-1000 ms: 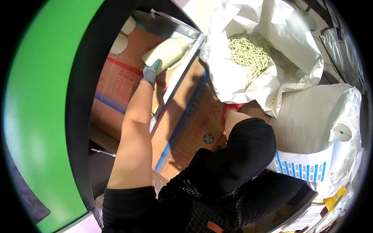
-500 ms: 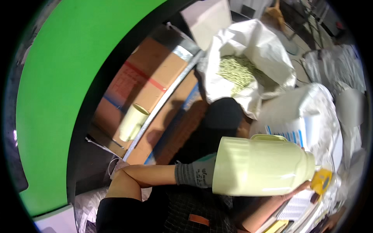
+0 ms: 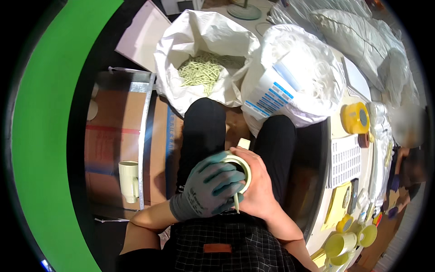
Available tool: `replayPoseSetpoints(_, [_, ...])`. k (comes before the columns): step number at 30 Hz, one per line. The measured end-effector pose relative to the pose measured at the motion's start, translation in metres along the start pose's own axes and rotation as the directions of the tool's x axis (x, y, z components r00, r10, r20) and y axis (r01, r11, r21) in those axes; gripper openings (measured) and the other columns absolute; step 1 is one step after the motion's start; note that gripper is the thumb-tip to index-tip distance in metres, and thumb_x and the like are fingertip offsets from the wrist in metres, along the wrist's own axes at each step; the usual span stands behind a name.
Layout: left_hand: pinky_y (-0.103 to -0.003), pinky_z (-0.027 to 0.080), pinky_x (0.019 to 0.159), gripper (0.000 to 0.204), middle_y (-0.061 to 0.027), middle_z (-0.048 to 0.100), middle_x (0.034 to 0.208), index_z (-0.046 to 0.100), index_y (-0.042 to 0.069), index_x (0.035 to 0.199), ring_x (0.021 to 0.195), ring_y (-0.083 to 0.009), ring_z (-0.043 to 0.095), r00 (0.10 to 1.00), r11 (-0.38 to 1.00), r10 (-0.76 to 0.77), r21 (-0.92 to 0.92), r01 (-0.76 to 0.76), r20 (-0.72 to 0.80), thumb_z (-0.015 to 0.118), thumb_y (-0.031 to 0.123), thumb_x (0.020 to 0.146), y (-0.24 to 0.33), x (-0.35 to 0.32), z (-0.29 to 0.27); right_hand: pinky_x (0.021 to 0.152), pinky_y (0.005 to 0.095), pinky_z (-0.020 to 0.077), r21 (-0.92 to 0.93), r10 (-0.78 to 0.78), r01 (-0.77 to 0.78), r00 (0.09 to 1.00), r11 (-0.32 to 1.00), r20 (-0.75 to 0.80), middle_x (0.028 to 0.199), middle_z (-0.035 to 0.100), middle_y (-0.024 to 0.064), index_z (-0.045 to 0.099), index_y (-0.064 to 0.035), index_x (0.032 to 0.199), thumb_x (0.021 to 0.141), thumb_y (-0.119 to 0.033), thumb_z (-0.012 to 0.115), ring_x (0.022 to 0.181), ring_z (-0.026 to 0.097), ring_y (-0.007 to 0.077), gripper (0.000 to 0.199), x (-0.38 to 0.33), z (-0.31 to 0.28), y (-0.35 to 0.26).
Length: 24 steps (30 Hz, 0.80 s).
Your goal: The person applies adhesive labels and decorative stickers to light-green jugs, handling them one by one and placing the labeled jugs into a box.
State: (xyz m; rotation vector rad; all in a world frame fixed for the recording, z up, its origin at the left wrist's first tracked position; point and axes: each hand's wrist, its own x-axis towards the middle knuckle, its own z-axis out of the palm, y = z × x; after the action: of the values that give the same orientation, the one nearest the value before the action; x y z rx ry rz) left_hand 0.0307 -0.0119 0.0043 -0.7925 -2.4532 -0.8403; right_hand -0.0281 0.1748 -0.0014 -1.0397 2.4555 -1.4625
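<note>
Between my knees I hold a pale yellow-green plastic jug body (image 3: 247, 170) with its round open end turned up toward me. My left hand (image 3: 210, 188), in a grey and teal knit glove, lies over the opening with its fingers bent at the rim. A thin pale strip (image 3: 236, 203) sticks out beside the gloved fingertips; whether it is attached to the rim I cannot tell. Bare, my right hand (image 3: 258, 183) wraps the jug's right side. Beyond the rim a squared part of the same colour (image 3: 244, 143) juts out, perhaps the handle.
Another pale green jug body (image 3: 128, 180) lies on a cardboard box (image 3: 106, 149) at left. Ahead stand a white sack (image 3: 170, 59) of pale green strips (image 3: 201, 72) and a bag of white rings (image 3: 312, 68). The right-hand table carries yellow tape (image 3: 355, 118), printed paper (image 3: 345, 161) and yellow-green cups (image 3: 340, 245).
The jug was sideways at the right, wide end toward my left glove. It has come to the middle with its opening up, and the view has swung right.
</note>
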Motion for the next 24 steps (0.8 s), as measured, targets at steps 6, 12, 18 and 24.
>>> replayPoseSetpoints(6, [-0.061, 0.05, 0.104, 0.032, -0.0146, 0.071, 0.111, 0.07, 0.007, 0.11, 0.103, -0.0352, 0.069, 0.956, 0.966, -0.258, 0.056, 0.252, 0.143, 0.073, 0.032, 0.09, 0.009, -0.02, 0.006, 0.114, 0.0488, 0.0404, 0.01, 0.009, -0.009, 1.0, 1.0, -0.006, 0.14, 0.061, 0.0185, 0.053, -0.0011, 0.143, 0.062, -0.015, 0.09, 0.134, 0.056, 0.0378, 0.09, -0.009, 0.015, 0.002])
replayPoseSetpoints(12, [-0.058, 0.042, 0.113, 0.069, -0.0186, 0.059, 0.129, 0.052, -0.001, 0.126, 0.116, -0.0362, 0.06, 0.98, 0.98, -0.198, 0.009, 0.198, -0.03, 0.086, 0.038, 0.08, -0.021, -0.002, -0.017, 0.116, 0.0515, 0.0379, 0.012, -0.083, 0.082, 0.996, 0.997, 0.046, 0.143, 0.058, 0.0195, 0.052, -0.0009, 0.144, 0.064, -0.023, 0.092, 0.137, 0.054, 0.0376, 0.092, 0.04, 0.006, -0.001])
replayPoseSetpoints(18, [-0.049, 0.037, 0.121, 0.112, -0.0206, 0.044, 0.159, 0.021, -0.003, 0.163, 0.144, -0.0379, 0.048, 0.884, 0.962, -0.269, -0.056, 0.269, -0.383, 0.091, 0.014, 0.078, -0.107, 0.064, -0.027, 0.119, 0.0545, 0.0366, -0.282, -0.484, 0.422, 0.849, 0.862, -0.21, 0.144, 0.058, 0.0163, 0.057, -0.0063, 0.139, 0.067, 0.001, 0.077, 0.139, 0.052, 0.0382, 0.076, 0.148, -0.005, 0.029])
replayPoseSetpoints(24, [-0.053, 0.042, 0.116, 0.107, -0.0234, 0.047, 0.155, 0.025, 0.004, 0.163, 0.137, -0.0426, 0.052, 0.87, 0.958, -0.031, 0.232, 0.166, -0.492, 0.088, 0.01, 0.076, -0.141, 0.064, -0.013, 0.077, 0.0424, 0.0546, -0.445, -0.11, -0.296, 0.719, 0.845, -0.686, 0.105, 0.07, 0.0102, 0.069, -0.0078, 0.109, 0.082, 0.002, 0.073, 0.09, 0.068, 0.0291, 0.03, 0.148, -0.147, 0.145])
